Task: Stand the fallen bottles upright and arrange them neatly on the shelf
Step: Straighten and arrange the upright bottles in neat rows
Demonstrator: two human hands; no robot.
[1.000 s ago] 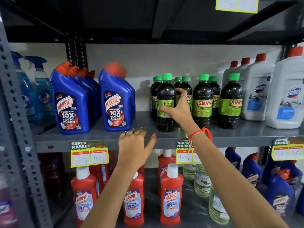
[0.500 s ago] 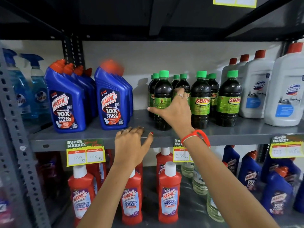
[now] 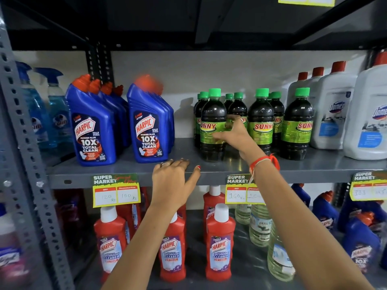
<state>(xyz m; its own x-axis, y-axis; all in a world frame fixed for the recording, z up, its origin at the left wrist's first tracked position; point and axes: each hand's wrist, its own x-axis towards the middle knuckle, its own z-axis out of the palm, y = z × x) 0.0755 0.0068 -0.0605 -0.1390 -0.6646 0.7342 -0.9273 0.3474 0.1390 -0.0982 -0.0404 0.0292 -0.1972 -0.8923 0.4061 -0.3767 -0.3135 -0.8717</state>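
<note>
Several dark Sunny bottles with green caps stand upright in rows on the grey middle shelf (image 3: 209, 168). My right hand (image 3: 234, 135) wraps the right side of the front-left Sunny bottle (image 3: 211, 114), thumb across its green label, fingers behind it. That bottle stands upright with its label facing forward. My left hand (image 3: 174, 176) lies flat on the shelf's front edge, fingers spread, holding nothing. Two rows of blue Harpic bottles (image 3: 92, 130) (image 3: 149, 126) stand upright to the left. No bottle lies on its side in view.
White Domex jugs (image 3: 333, 114) crowd the shelf's right end and blue spray bottles (image 3: 56, 114) the left end. A bare gap of shelf lies between the Harpic and Sunny rows. Red Harpic bottles (image 3: 219, 243) and clear bottles stand on the shelf below. Price tags hang on the edge.
The front-left Sunny bottle has turned so its name now faces forward, and my right hand has slid round to its right side. My left hand has stayed on the shelf edge.
</note>
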